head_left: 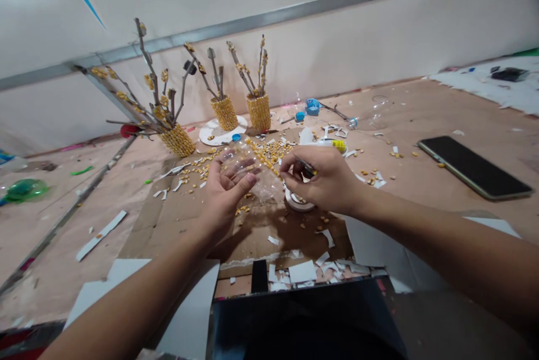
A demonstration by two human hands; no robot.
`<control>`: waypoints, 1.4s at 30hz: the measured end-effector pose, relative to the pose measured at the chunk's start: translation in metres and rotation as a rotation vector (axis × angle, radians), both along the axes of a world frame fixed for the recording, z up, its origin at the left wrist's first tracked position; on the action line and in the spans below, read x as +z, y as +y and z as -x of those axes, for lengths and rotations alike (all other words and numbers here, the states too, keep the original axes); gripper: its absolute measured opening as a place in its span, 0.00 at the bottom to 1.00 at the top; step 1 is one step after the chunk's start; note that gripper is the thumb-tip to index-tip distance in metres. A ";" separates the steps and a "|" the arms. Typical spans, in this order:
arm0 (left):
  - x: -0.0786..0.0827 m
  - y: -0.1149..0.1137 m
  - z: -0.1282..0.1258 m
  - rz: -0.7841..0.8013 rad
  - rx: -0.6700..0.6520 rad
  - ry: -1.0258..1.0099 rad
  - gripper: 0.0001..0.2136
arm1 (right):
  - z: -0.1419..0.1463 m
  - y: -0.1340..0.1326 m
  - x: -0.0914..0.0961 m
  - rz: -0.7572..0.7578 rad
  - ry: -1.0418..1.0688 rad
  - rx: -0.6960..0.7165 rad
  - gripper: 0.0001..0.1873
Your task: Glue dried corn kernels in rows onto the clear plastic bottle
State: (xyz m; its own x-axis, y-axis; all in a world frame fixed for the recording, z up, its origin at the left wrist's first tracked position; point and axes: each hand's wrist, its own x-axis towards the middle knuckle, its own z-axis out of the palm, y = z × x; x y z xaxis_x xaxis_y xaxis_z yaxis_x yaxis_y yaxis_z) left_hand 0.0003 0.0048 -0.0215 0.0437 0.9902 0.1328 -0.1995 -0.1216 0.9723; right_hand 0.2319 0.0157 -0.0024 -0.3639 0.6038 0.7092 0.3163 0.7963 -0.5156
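Observation:
My left hand [225, 191] is palm up over a brown cardboard sheet [177, 219], its fingers curled round a clear plastic bottle piece [248, 166] with yellow corn kernels stuck on it. My right hand [326, 180] is closed on a thin dark tool [305, 166] whose tip points at the kernels on the plastic piece. Under my right hand lies a white tape roll [298, 203]. Loose corn kernels [269, 152] are scattered on the cardboard just beyond both hands.
Three kernel-covered pots with twigs stand at the back: one [177, 140] left, two [224, 113] [258, 112] by the wall. A dark phone [474, 166] lies at right. White paper scraps [303, 271] litter the floor. A black box [303, 315] is close in front.

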 end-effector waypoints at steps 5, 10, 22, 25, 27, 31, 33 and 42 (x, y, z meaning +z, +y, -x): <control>-0.001 -0.003 -0.001 -0.040 0.036 0.028 0.37 | 0.000 -0.003 -0.001 -0.027 -0.110 0.000 0.05; 0.001 -0.005 -0.002 -0.079 0.042 0.016 0.36 | -0.001 -0.002 -0.005 -0.024 -0.160 -0.033 0.05; 0.000 -0.004 0.002 -0.093 0.037 0.009 0.36 | 0.000 -0.004 -0.004 0.027 -0.139 0.023 0.07; 0.001 -0.004 0.002 -0.094 0.038 0.005 0.35 | -0.001 -0.005 -0.004 0.037 -0.144 0.020 0.07; 0.001 -0.004 0.002 -0.097 0.034 0.000 0.35 | -0.001 -0.005 -0.004 0.042 -0.150 0.007 0.07; 0.000 -0.004 0.001 -0.093 0.022 0.002 0.36 | -0.001 -0.005 -0.004 0.040 -0.150 -0.016 0.06; 0.000 -0.005 0.001 -0.090 0.016 0.003 0.36 | 0.000 -0.005 -0.005 0.041 -0.149 -0.020 0.05; 0.002 -0.006 0.000 -0.114 -0.007 0.012 0.35 | -0.001 -0.004 -0.005 0.041 -0.142 -0.011 0.04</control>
